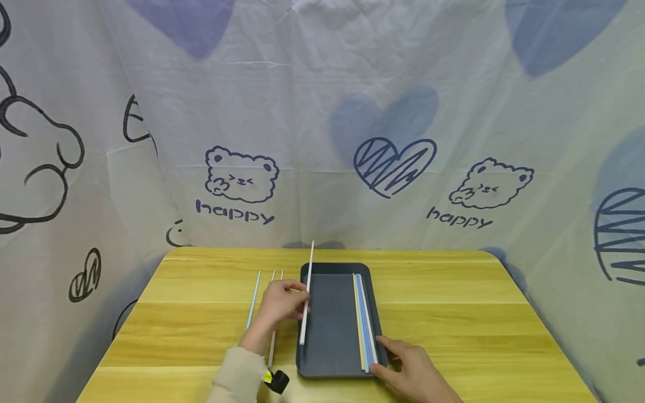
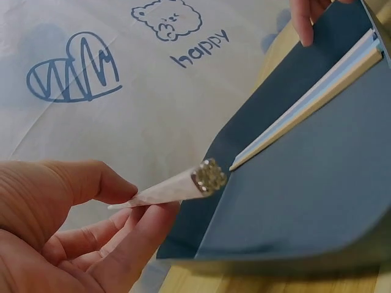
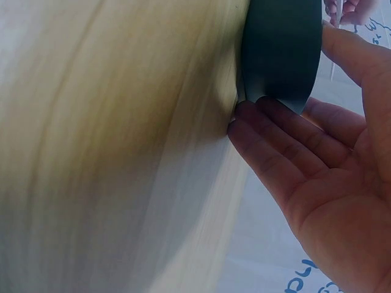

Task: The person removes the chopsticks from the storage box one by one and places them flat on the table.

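My left hand [image 1: 283,301] pinches a pale, whitish chopstick [image 1: 304,330] between thumb and fingers, above the left side of a dark grey tray [image 1: 327,361]. In the left wrist view, the chopstick's thick end [image 2: 209,178] looks glittery and points toward the camera. Several chopsticks [image 1: 364,324] in yellow, blue and white lie side by side along the tray's right wall. At the tray's near right corner, my right hand [image 1: 414,366] grips the rim. In the right wrist view its thumb is on one side of the tray wall [image 3: 281,55], with the fingers on the outer side.
Left of the tray, a light blue chopstick [image 1: 253,298] and pinkish ones [image 1: 272,350] lie on the wooden table [image 1: 453,313], partly behind the left arm. A black device [image 1: 278,382] sits at the left wrist. A printed cloth [image 1: 322,212] hangs behind the table.
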Tool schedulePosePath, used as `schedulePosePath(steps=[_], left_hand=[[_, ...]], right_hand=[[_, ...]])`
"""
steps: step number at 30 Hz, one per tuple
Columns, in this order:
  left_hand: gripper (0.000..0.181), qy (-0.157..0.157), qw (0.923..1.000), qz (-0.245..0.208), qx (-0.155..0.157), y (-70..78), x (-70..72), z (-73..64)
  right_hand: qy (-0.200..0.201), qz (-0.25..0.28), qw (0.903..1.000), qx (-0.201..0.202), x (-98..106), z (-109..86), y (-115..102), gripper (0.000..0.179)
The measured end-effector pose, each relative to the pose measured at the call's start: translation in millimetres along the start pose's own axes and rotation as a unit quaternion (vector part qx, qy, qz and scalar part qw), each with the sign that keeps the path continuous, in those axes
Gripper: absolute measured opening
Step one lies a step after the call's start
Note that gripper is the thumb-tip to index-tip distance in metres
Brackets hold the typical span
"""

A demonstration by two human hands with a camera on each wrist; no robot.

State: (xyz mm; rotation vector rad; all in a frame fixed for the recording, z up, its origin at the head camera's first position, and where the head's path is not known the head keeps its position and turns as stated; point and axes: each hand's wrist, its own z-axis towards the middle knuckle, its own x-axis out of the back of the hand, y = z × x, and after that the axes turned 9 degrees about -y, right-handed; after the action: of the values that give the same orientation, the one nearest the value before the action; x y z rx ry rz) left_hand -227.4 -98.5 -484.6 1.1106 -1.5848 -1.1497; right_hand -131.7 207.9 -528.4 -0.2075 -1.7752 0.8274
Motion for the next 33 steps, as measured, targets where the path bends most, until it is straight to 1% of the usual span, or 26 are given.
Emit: schedulePosePath(steps=[3, 6, 14, 20, 26, 33], left_hand=[[0.028, 0.001, 0.9999, -0.012, -0.002, -3.2, 6.8, -1.1], [0.028, 0.003, 0.9998, -0.021, 0.003, -5.4, 15.4, -3.3], [0.028, 0.013, 0.9993, 0.012, 0.032, -12.0, 46.4, -12.1], [0.030, 0.026, 0.9984, 0.029, 0.042, -18.0, 70.6, -17.7], [0.034, 0.041, 0.9969, 0.040, 0.054, -28.0, 95.3, -24.7], [0.035, 0.050, 0.9953, 0.057, 0.060, -38.6, 118.2, -29.9]], right_hand=[[0.000, -0.002, 1.0000, -0.004, 0.1, 0.0, 0.0, 0.070], [-0.002, -0.001, 1.0000, -0.008, 0.7, 0.2, -0.6, 0.071], [-0.006, 0.001, 1.0000, -0.004, 1.2, 0.3, -1.2, 0.071], [-0.008, 0.002, 1.0000, -0.002, 0.8, 0.5, -0.6, 0.071], [-0.011, 0.008, 0.9999, -0.001, 1.2, 1.3, -0.3, 0.071], [-0.010, 0.011, 0.9999, -0.001, 1.4, 1.1, 0.0, 0.071]])
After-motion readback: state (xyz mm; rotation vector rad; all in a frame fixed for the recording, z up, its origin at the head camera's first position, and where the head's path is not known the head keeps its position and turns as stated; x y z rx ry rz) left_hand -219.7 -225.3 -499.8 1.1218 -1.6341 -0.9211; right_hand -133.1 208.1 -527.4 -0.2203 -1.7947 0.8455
